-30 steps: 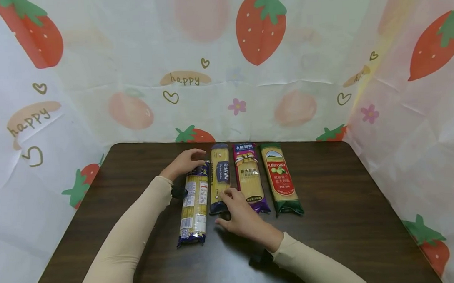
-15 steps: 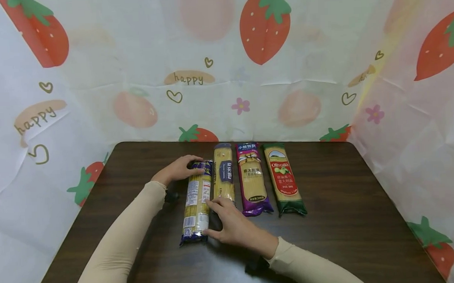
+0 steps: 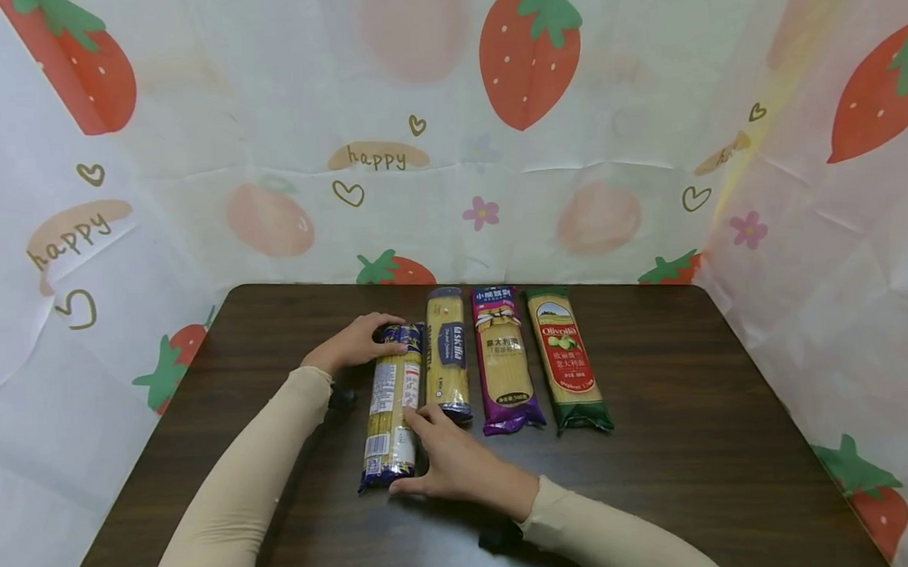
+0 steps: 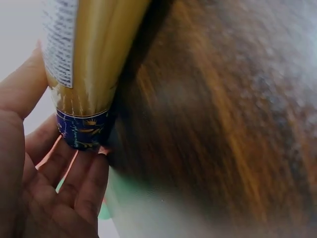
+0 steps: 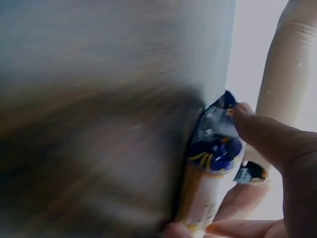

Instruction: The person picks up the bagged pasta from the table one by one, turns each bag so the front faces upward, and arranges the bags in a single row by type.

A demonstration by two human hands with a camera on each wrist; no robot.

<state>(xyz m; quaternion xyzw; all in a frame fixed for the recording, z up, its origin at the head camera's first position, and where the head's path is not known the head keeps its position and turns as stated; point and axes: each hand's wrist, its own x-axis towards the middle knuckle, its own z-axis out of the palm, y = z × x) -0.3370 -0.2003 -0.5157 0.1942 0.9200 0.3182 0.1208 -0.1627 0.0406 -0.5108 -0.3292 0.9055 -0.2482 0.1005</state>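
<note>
A pack of spaghetti (image 3: 386, 403) with blue ends lies label side up at the left of a row of packs, slightly tilted. At its far end my left hand (image 3: 353, 341) holds it, thumb on the near side and fingers round the blue end (image 4: 81, 130), as the left wrist view shows. My right hand (image 3: 464, 462) holds the near part from the right. In the right wrist view its thumb (image 5: 262, 136) lies against the blue crimped end (image 5: 218, 144), with other fingers along the side.
To the right lie a yellow spaghetti pack with a blue label (image 3: 446, 355), a purple-ended one (image 3: 504, 361) and a green-ended one with a red label (image 3: 569, 359). All are on the dark wooden table (image 3: 692, 442). A strawberry-print curtain (image 3: 447, 92) surrounds the table's back and sides.
My right hand has moved left and down from above the second pack to the blue-ended pack. My left hand has settled onto that pack's far end. The view shifted slightly.
</note>
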